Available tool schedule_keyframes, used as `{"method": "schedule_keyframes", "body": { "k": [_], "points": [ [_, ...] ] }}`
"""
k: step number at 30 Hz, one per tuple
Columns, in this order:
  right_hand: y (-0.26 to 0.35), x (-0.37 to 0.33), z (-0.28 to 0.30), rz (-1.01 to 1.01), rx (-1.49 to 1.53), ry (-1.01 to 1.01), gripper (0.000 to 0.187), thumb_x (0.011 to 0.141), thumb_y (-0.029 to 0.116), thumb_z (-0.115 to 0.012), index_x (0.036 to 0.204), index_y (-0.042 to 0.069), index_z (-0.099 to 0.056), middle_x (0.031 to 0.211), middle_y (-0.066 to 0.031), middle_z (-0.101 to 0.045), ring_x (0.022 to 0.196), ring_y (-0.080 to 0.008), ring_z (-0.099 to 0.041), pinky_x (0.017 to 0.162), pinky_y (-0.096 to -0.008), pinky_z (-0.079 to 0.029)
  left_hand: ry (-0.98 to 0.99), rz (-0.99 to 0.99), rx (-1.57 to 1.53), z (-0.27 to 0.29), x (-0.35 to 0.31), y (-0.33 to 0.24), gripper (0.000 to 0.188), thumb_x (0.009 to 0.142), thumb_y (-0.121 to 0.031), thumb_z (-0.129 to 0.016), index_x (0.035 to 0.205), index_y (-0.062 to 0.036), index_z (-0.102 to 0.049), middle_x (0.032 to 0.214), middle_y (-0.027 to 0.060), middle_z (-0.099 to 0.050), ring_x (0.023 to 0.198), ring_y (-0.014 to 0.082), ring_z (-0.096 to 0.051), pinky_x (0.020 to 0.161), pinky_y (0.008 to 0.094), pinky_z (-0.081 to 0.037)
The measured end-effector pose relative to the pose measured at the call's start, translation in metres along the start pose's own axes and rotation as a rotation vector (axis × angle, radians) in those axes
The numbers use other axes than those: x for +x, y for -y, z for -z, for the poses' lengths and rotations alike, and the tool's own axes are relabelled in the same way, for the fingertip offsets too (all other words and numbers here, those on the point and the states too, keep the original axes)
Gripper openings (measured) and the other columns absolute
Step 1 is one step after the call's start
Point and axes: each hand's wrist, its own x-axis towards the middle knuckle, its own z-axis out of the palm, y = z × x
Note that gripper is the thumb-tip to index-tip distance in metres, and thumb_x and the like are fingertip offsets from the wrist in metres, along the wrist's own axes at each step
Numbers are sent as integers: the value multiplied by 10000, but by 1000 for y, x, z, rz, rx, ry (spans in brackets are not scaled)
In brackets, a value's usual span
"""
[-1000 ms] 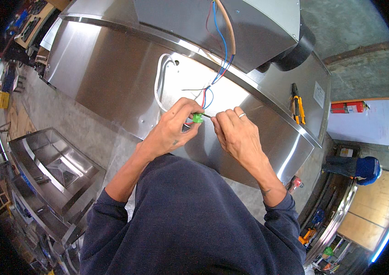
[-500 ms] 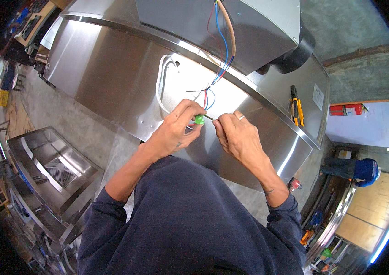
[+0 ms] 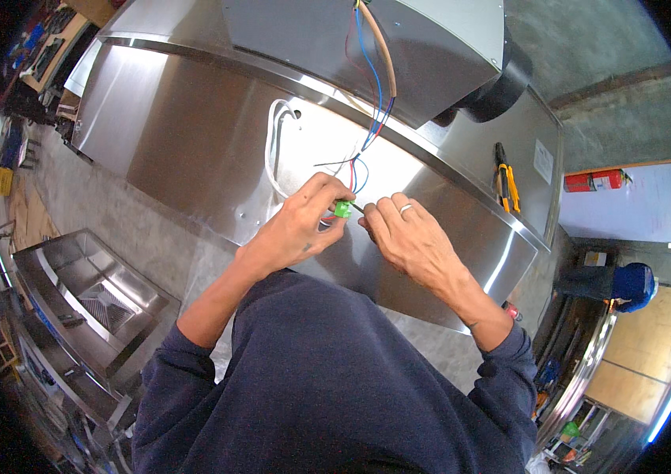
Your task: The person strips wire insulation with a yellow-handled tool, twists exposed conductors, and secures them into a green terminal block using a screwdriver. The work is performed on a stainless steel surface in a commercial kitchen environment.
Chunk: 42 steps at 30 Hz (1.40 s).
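My left hand (image 3: 301, 219) pinches a small green terminal block (image 3: 342, 208) between thumb and fingers. Wires run close by it, and a red one shows below the block. My right hand (image 3: 406, 238) is closed on a thin, dark-shafted screwdriver (image 3: 358, 208), its tip at the block's right side; most of the tool is hidden in the fist. Red, blue and black wires (image 3: 364, 148) come down from a tan sleeve (image 3: 385, 49) just beyond my hands. A white cable (image 3: 270, 150) loops out of a hole in the stainless steel panel (image 3: 193, 118) under my hands.
Yellow-handled pliers (image 3: 507, 182) rest on the steel at right. Beyond stands a grey metal housing (image 3: 367, 47) with a black round duct (image 3: 501, 83). A steel hood (image 3: 106, 288) sits on the floor at left. A fire extinguisher (image 3: 594, 181) and a person in blue (image 3: 632, 286) are far right.
My right hand has turned about the screwdriver, its knuckles rolling over. My left hand keeps its grip on the terminal block. The whole view has shifted slightly.
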Motion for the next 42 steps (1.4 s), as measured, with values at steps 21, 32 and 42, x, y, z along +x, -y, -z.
{"method": "schedule_keyframes", "body": {
  "k": [21, 32, 42],
  "points": [
    [39, 6, -60, -911, 1220, -323, 365, 1165, 410, -551, 1142, 49, -600, 766, 42, -513, 635, -88, -447, 592, -298, -411, -242, 113, -258, -15, -7, 16, 399, 921, 14, -803, 1288, 46, -652, 1205, 117, -681, 1106, 175, -713, 935, 313, -609],
    [75, 19, -74, -1012, 1826, -324, 255, 1122, 331, -667, 1105, 81, -614, 791, 80, -499, 628, -22, -379, 557, -235, -303, -335, 400, -581, -4, -3, 17, 303, 1014, -15, -744, 1271, 8, -585, 1137, 83, -702, 1063, 123, -691, 957, 284, -576],
    [79, 16, -72, -1010, 1778, -340, 281, 1110, 342, -684, 1071, 77, -599, 800, 68, -527, 638, -26, -432, 569, -218, -344, -426, 328, -638, -17, -5, 21, 285, 1009, -22, -757, 1203, 12, -551, 1057, 99, -693, 968, 128, -684, 843, 277, -577]
  ]
}}
